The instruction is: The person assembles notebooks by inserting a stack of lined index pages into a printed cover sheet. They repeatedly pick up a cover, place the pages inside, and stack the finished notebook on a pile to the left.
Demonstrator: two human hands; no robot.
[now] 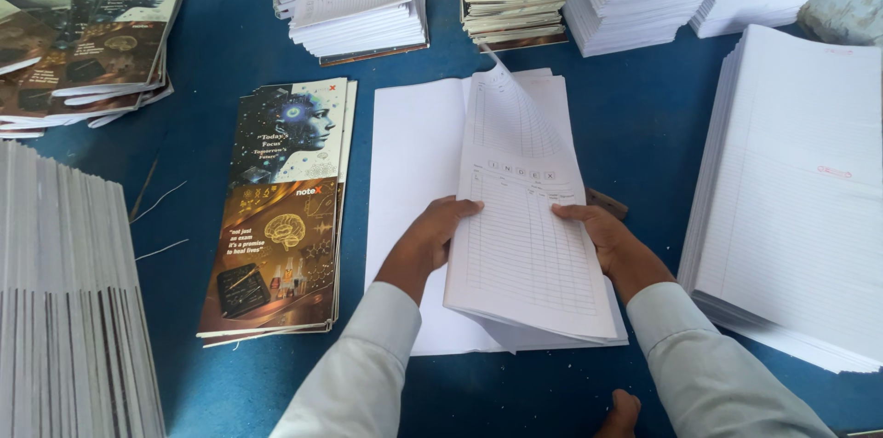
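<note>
fingers of both hands — left hand, right hand — pinch a thin ruled sheaf; glossy covers at nine o'clock.

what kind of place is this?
Probably a notebook bindery or print shop: stacks of ruled sheets, printed covers lying flat, and both hands, left and right, holding a folded sheaf of pages.
</note>
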